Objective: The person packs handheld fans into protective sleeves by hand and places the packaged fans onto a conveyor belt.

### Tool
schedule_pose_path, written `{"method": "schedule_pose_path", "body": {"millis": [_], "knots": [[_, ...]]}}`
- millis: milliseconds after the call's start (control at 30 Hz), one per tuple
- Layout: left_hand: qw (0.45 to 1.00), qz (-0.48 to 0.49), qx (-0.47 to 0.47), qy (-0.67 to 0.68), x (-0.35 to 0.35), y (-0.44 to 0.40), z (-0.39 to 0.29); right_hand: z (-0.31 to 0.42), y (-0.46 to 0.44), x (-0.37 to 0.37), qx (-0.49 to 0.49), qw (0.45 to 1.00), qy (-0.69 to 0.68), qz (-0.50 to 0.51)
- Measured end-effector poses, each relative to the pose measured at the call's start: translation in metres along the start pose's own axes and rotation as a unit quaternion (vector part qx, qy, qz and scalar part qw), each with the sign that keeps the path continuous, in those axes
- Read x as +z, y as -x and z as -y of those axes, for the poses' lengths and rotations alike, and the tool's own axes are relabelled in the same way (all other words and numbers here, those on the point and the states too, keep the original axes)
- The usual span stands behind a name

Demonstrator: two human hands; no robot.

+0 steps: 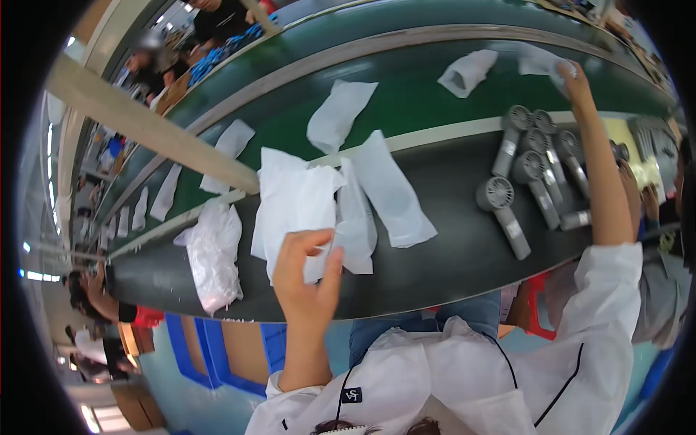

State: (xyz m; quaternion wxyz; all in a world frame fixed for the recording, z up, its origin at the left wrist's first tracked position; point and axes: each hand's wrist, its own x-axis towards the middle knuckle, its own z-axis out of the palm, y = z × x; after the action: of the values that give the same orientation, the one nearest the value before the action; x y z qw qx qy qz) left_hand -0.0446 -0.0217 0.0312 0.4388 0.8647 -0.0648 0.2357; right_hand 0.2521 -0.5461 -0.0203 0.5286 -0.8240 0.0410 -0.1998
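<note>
My right hand (574,83) reaches out to the far right over the green belt and grips a white bag (536,61). Beside it on the belt lies another white bag (470,72). In front of me, my left hand (308,272) is over the near edge of a pile of flat white bags (297,206), thumb and fingers apart, nothing visibly held. A loose white bag (395,192) lies right of the pile. Several grey handheld fans (499,194) lie in a group on the dark work surface, below my right forearm.
Several white bags (337,116) are spread along the green conveyor belt (406,94). A clear plastic bundle (214,257) lies at left, near a slanted beige post (152,119). Blue crates (239,355) stand below. Co-workers are across the belt and at the right edge.
</note>
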Motion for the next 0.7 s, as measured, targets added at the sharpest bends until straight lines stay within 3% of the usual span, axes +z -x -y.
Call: {"method": "schedule_pose_path", "body": {"millis": [100, 133, 200, 233, 300, 367, 400, 433, 467, 500, 567, 600, 667, 700], "knots": [[0.992, -0.038, -0.053, -0.109, -0.013, -0.005, 0.018, -0.116, -0.123, -0.017, 0.099, 0.956, 0.209, -0.178], [0.986, -0.034, -0.072, -0.147, -0.017, -0.005, 0.021, -0.150, -0.155, -0.025, 0.100, 0.959, 0.206, -0.168], [0.980, -0.002, -0.090, -0.179, -0.020, -0.002, 0.032, -0.204, -0.194, -0.037, 0.085, 0.888, 0.431, -0.137], [0.979, 0.001, -0.093, -0.181, -0.018, -0.002, 0.032, -0.197, -0.184, -0.032, 0.088, 0.888, 0.431, -0.134], [0.970, 0.039, -0.085, -0.226, -0.006, -0.005, 0.032, -0.141, -0.143, -0.029, -0.120, 0.854, 0.441, -0.249], [0.962, 0.099, -0.084, -0.239, 0.001, -0.009, 0.039, -0.060, -0.088, -0.022, -0.393, 0.835, 0.341, -0.179], [0.951, 0.118, -0.185, -0.218, 0.006, -0.013, 0.043, -0.020, -0.035, -0.034, -0.382, 0.828, 0.367, -0.184], [0.928, 0.142, -0.281, -0.198, 0.012, -0.018, 0.046, 0.051, 0.037, -0.010, -0.249, 0.947, 0.176, 0.105], [0.956, 0.103, -0.184, -0.204, 0.014, -0.016, 0.057, 0.077, 0.093, -0.004, -0.198, 0.962, 0.139, 0.128], [0.973, 0.055, -0.087, -0.206, 0.013, -0.012, 0.067, 0.107, 0.141, -0.006, -0.127, 0.956, 0.188, 0.186], [0.990, -0.019, -0.034, -0.137, 0.012, -0.012, 0.065, 0.137, 0.213, -0.007, 0.018, 0.917, 0.270, 0.295], [0.994, 0.001, -0.074, -0.076, 0.009, -0.013, 0.045, 0.143, 0.241, -0.002, 0.039, 0.907, 0.295, 0.298], [0.997, 0.010, -0.054, -0.047, 0.003, -0.009, 0.058, 0.130, 0.268, 0.013, 0.056, 0.899, 0.315, 0.300], [0.999, 0.015, -0.039, -0.021, -0.003, -0.007, 0.063, 0.118, 0.276, 0.025, 0.003, 0.910, 0.324, 0.259]]}}
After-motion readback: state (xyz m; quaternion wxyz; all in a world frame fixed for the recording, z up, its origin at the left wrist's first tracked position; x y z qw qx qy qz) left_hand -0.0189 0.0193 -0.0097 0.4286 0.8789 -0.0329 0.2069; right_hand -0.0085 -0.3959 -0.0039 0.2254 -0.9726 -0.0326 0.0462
